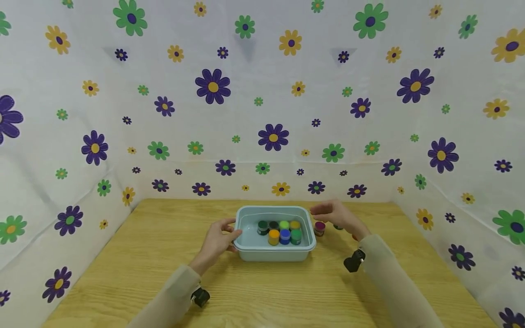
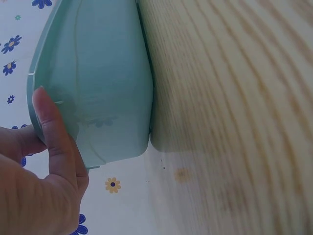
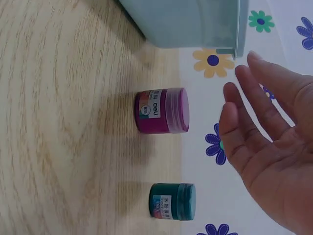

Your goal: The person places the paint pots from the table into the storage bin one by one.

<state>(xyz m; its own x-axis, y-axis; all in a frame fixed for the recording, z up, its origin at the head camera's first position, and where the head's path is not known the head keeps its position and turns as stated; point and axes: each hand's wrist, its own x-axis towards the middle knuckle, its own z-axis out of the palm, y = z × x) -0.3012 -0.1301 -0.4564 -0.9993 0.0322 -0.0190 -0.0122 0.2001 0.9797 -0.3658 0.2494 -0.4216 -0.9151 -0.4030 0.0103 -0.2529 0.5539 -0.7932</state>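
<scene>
A pale blue plastic tub (image 1: 270, 256) stands on the table with several small paint jars inside, among them an orange jar (image 1: 273, 237), a blue jar (image 1: 285, 236) and a green jar (image 1: 295, 237). My left hand (image 1: 218, 238) holds the tub's left end by its rim, thumb against the wall (image 2: 105, 73) in the left wrist view. Beside the tub's right end, my right hand (image 1: 337, 217) hovers with loosely bent fingers and nothing in them. Below it a magenta paint jar (image 3: 161, 111) stands on the table, and a dark green paint jar (image 3: 172, 201) stands farther right, mostly hidden in the head view.
The wooden table (image 1: 197, 291) reaches back to a white flowered cloth (image 1: 246, 132), which also hangs along the left and right sides. Each wrist carries a small black camera, such as the one on the right sleeve (image 1: 354, 261).
</scene>
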